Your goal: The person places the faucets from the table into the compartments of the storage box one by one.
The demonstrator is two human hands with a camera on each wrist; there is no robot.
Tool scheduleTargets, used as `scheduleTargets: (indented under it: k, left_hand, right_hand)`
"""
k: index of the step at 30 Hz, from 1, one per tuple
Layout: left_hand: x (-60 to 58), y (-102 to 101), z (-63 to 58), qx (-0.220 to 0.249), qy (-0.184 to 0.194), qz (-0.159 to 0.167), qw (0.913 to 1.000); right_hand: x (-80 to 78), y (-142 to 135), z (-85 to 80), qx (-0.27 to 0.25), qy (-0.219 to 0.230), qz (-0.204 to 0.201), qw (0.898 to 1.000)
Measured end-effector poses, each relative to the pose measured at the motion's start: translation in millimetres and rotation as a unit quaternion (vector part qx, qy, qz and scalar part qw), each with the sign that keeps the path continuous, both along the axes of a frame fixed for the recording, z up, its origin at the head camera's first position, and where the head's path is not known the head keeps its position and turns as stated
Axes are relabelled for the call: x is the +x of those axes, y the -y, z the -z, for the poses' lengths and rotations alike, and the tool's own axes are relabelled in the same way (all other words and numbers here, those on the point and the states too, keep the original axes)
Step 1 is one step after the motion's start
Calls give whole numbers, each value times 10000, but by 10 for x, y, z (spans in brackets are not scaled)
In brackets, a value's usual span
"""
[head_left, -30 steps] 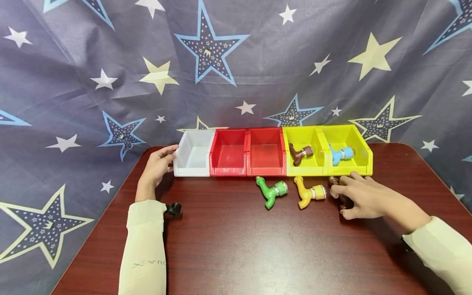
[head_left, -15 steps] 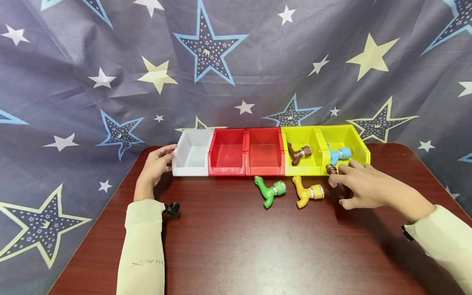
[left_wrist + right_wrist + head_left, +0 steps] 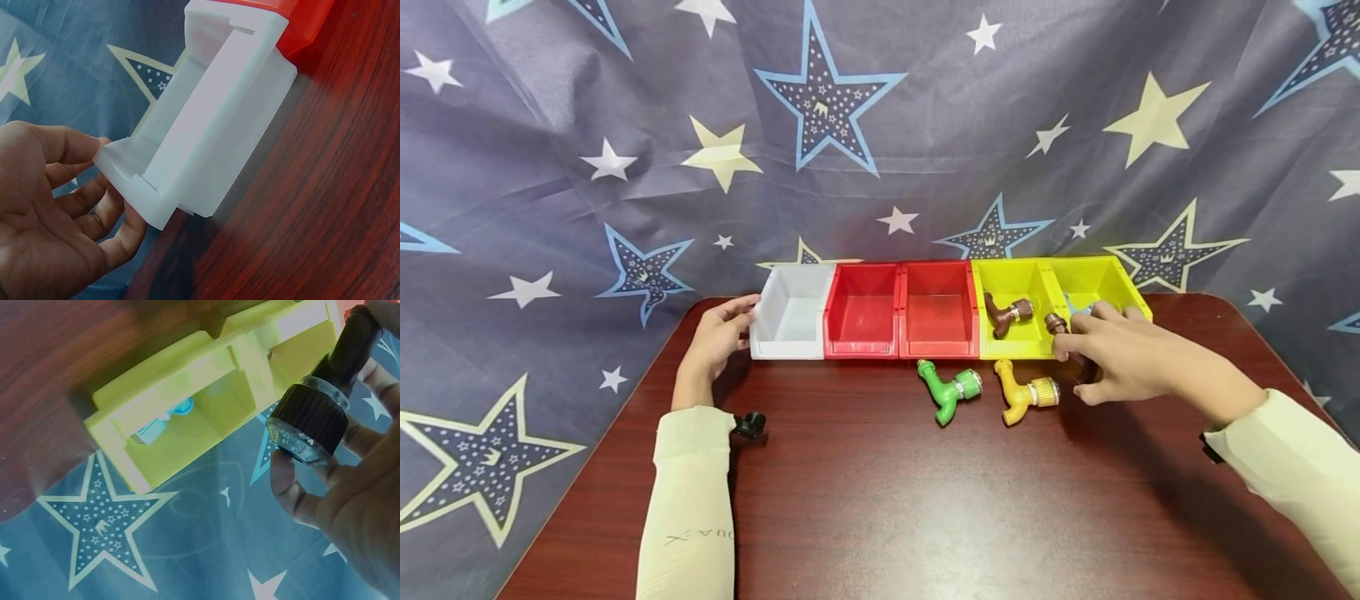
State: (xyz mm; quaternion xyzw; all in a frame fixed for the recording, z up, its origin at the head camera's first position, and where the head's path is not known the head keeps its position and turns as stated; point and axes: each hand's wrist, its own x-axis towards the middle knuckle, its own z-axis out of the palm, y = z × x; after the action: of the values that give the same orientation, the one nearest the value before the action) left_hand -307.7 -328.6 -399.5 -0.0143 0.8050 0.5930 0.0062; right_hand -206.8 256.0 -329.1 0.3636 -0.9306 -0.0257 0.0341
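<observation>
In the head view, my left hand (image 3: 718, 337) touches the left side of a white bin (image 3: 788, 346). Its bent fingertips lie along the bin's side edge in the left wrist view. My right hand (image 3: 1123, 354) holds a dark brown faucet (image 3: 310, 419) between thumb and fingers, in front of the rightmost yellow bin (image 3: 1105, 271). That bin contains a blue faucet (image 3: 156, 425), mostly hidden behind the hand in the head view. Another brown faucet (image 3: 1009, 315) lies in the neighbouring yellow bin (image 3: 1017, 346). Green (image 3: 951, 390) and yellow faucets (image 3: 1026, 392) lie on the table before the bins.
Two red bins (image 3: 862, 342) stand between the white and yellow ones, all in one row. The brown wooden table (image 3: 925, 500) reaches back to a star-patterned cloth (image 3: 880, 108). A black wrist strap piece (image 3: 750, 425) shows by the left sleeve.
My right hand has lifted the brown faucet from the table and moved it up and left, toward the yellow bins. My left hand has stayed at the white bin.
</observation>
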Motion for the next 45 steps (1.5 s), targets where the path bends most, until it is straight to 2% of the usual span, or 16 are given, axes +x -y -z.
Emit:
scheduleTargets:
  k: [5,14,21,23,28,31,39,45]
  left_hand:
    - [-28,28,51,-65,-135,9,9999]
    - [-16,33,47,-68,-121,-8,9999]
    - [151,-107,-209,-34,117,28,9999]
    - [127,-85,-174,-13,94,29,10000]
    - [2,16,-1,-32,31,-25,10000]
    - [-25,35,45,-71,-39,-27,10000]
    - [-9,28,41,-111,-101,-7,9999]
    - [-9,27,28,-98,-22,2,9999]
  right_hand:
    - [-58,125,-41,72,-111,-114,9998]
    - [-201,354,-81,37,-56,-270,9996]
    - [-333,527,-86,28,4,-308,9995]
    - [-371,578,-84,-27,35,-320,9995]
    - [-467,691,-83,-273,45,-446,9986]
    - [-528,759,-82,-388,58,-501,9980]
    - [-687,970,-82,-418,243,-398,9980]
    - [-794,1134,-90,-460,208,-400,9979]
